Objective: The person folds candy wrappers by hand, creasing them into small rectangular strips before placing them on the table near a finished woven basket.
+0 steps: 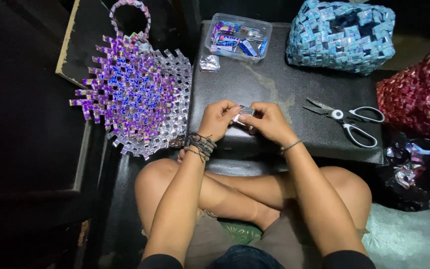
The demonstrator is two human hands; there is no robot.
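At the centre of the view, the left hand (218,119) and the right hand (269,122) meet over the dark, worn counter (274,84), fingers of both pinched narrow on one small folded strip of silvery foil wrapper (244,113) held between them, just above the counter's near edge. At 9 o'clock from the hands lies a flat, unfinished woven piece of purple and silver folded wrappers (135,94) with a looped handle at its top. At 12 o'clock stands a clear plastic tub of blue and purple wrapper strips (238,37), a crumpled silver wrapper scrap (209,63) just beside its left corner. At 1 o'clock sits a rounded bag woven of light blue wrappers (342,35). At 3 o'clock, near the right hand, white-handled scissors (347,121) lie open on the counter. Farther right is a red woven wrapper piece (416,94), with a black plastic bag of shiny scraps (411,167) below it.
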